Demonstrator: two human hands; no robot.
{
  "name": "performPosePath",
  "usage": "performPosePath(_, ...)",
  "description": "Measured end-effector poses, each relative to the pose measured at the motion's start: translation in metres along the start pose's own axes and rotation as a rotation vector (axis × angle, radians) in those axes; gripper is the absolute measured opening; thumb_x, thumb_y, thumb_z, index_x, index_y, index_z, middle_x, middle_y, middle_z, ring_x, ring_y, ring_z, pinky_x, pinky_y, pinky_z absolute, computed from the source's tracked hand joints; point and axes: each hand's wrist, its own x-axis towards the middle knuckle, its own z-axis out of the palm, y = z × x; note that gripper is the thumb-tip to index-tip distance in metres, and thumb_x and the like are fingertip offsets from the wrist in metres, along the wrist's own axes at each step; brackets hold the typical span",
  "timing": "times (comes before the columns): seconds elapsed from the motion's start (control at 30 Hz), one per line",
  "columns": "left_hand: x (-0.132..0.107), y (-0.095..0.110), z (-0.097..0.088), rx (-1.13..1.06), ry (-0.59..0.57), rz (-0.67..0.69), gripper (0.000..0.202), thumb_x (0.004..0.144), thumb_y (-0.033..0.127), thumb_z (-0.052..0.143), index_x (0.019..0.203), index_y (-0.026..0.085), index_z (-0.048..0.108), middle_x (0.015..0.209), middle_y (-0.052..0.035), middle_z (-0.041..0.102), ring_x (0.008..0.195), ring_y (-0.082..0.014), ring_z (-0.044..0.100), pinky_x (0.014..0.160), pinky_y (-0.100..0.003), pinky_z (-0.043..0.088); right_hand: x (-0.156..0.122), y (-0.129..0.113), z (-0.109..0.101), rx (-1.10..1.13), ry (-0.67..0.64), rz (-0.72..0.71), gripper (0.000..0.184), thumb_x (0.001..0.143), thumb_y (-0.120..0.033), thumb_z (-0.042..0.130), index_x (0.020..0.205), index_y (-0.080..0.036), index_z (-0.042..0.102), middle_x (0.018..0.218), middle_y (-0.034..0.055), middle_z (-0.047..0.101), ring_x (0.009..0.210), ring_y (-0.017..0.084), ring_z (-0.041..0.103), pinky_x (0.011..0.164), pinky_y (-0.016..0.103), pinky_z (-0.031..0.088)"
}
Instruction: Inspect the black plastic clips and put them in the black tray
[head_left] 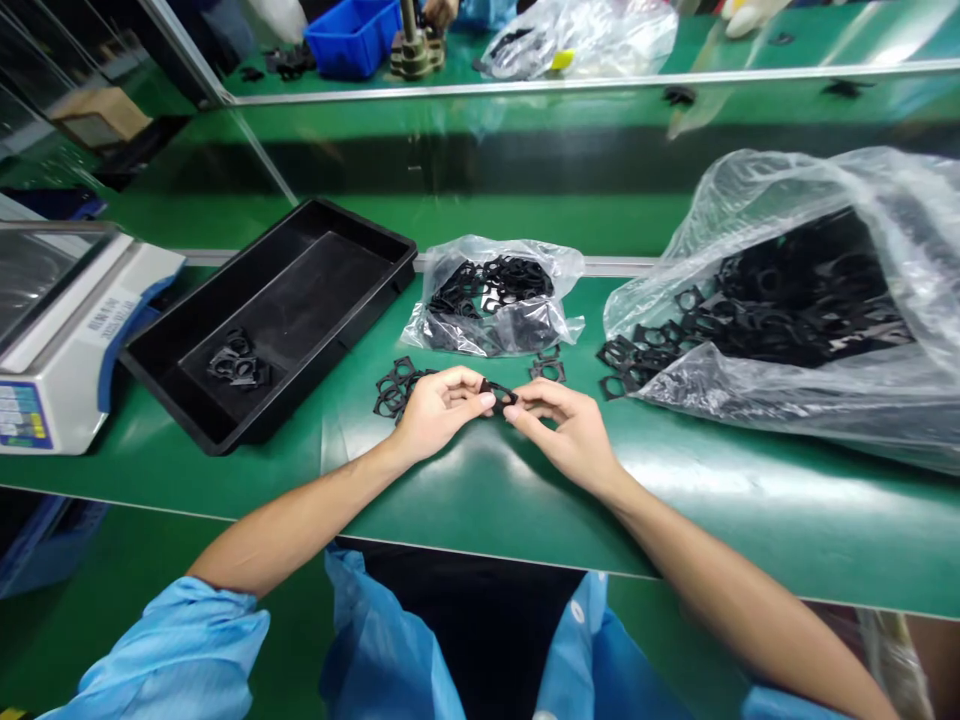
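Note:
Between my two hands is a small black plastic ring-shaped part [501, 393] with a round opening. My left hand [444, 408] pinches its left end between thumb and fingers. At its right end, my right hand [564, 428] grips it the same way. Just left of my left hand lies a pile of similar black parts [394, 388] on the green bench [480, 490]. A few more black parts [548, 369] rest beyond my right fingers. Behind my hands sits a clear plastic bag [491, 330] with many black rings in it.
A black tray [330, 335] with a small heap of parts stands to the left, beside a white weighing scale [67, 340]. At the right, a large clear bag [750, 395] spills black parts. Behind a low divider are a blue bin [352, 45] and another bag [600, 35].

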Motion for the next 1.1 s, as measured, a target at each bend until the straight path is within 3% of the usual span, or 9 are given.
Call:
performPosePath(0.17,0.0,0.004,-0.001,-0.03,-0.093,-0.056,0.038,0.073,0.046,0.085,0.079,0.013,0.069,0.071,-0.0024,0.071,0.066,-0.0146,0.069,0.067,-0.026,0.056,0.001,-0.001,0.0,0.024,0.016,0.032,0.04,0.079,-0.059,0.076,0.083,-0.02,0.075,0.082,0.0055,0.069,0.072,0.018,0.064,0.069,0.031,0.057)
performPosePath(0.4,0.001,0.008,-0.002,-0.172,-0.224,-0.13,0.037,0.074,0.043,0.086,0.079,0.011,0.069,0.072,-0.0038,0.071,0.066,-0.0141,0.068,0.069,-0.027,0.056,0.002,-0.009,-0.001,0.243,-0.073,0.112,0.04,0.073,-0.057,0.083,0.078,-0.019,0.073,0.076,0.002,0.067,0.065,0.013,0.062,0.065,0.027,0.055)
performPosePath(0.7,0.0,0.007,-0.003,-0.248,-0.304,-0.25,0.041,0.077,0.047,0.083,0.088,0.01,0.071,0.075,-0.0054,0.07,0.066,-0.0144,0.068,0.069,-0.028,0.057,-0.001,-0.014,0.0,0.273,-0.084,0.134,0.043,0.071,-0.059,0.083,0.077,-0.019,0.07,0.075,0.0024,0.068,0.066,0.014,0.063,0.067,0.029,0.055)
performPosePath(1.1,0.001,0.006,-0.004,-0.114,-0.12,-0.132,0.039,0.067,0.044,0.09,0.077,0.012,0.07,0.073,-0.0019,0.07,0.066,-0.0123,0.067,0.069,-0.025,0.056,0.002,-0.014,-0.004,0.266,-0.093,0.176,0.044,0.072,-0.061,0.082,0.07,-0.019,0.067,0.07,0.0014,0.066,0.063,0.014,0.06,0.068,0.029,0.053)
